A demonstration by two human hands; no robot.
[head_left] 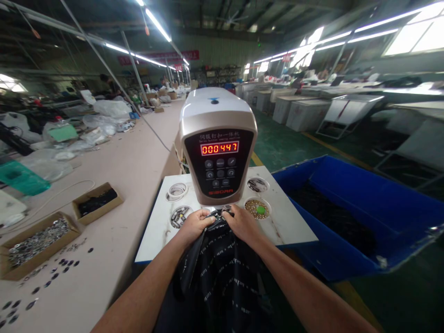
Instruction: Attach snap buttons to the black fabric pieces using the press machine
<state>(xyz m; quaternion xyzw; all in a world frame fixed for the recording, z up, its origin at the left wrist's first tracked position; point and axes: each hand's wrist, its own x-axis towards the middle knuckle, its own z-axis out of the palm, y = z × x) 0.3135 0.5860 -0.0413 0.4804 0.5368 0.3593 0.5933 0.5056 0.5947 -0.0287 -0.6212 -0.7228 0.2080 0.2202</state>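
Observation:
A dark fabric piece with rows of white lettering [225,263] hangs from both hands toward my lap. My left hand [197,225] pinches its upper edge on the left, thumb on top. On the other side my right hand [242,223] grips the same edge, fingers closed. Between them the edge lies under the head of a button-attaching machine [219,138], whose red display reads 000447. What sits right beneath the head is partly hidden by the machine and fingers.
The white machine table [156,231] has round wells with metal parts, one holding small brass pieces [255,209]. At left, a long table [138,185] bears a box of metal fasteners [38,243], a box of black pieces [97,202] and loose dark discs. A blue bin [398,185] stands at right.

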